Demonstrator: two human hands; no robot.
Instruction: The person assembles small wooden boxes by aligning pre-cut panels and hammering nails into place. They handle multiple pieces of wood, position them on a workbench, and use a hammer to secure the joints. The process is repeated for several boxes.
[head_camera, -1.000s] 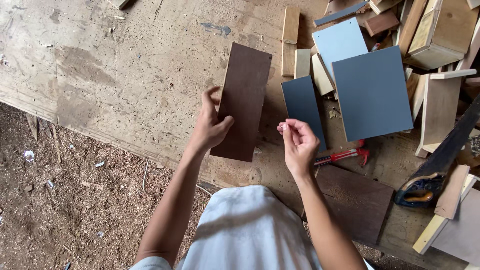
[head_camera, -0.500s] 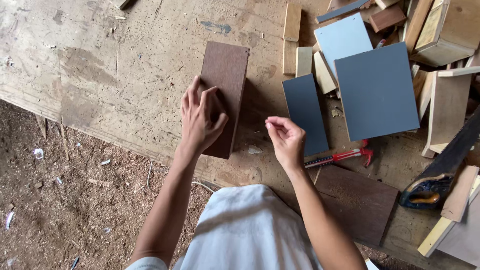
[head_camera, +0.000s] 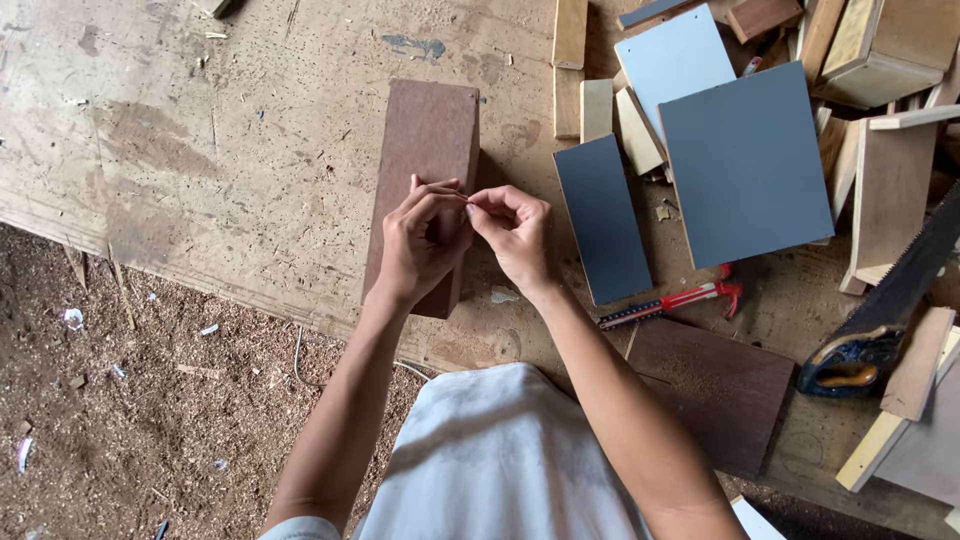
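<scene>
Head view shows two hands meeting over one brown board (head_camera: 428, 150). It is a flat, matte rectangle of reddish-brown fibreboard with small pale dots at its far corners, lying on the bench (head_camera: 250, 130), a rough, stained plywood sheet. The left hand (head_camera: 420, 245) rests on the near half of this board; the right hand (head_camera: 515, 235) hovers just beside it. Both grips are pressed together, fingertips touching at one spot above the board's right edge, pinching something too small to tell. Right of the grip lie three smooth blue-grey panels: a narrow dark one (head_camera: 603, 220) nearest, a large square one (head_camera: 745, 160) beyond it, and a paler one (head_camera: 675, 60) farther off. One red utility knife (head_camera: 672, 303) lies right and nearer the body, one darker brown board (head_camera: 715, 385) below it, and one handsaw (head_camera: 880, 320) well to the right.
</scene>
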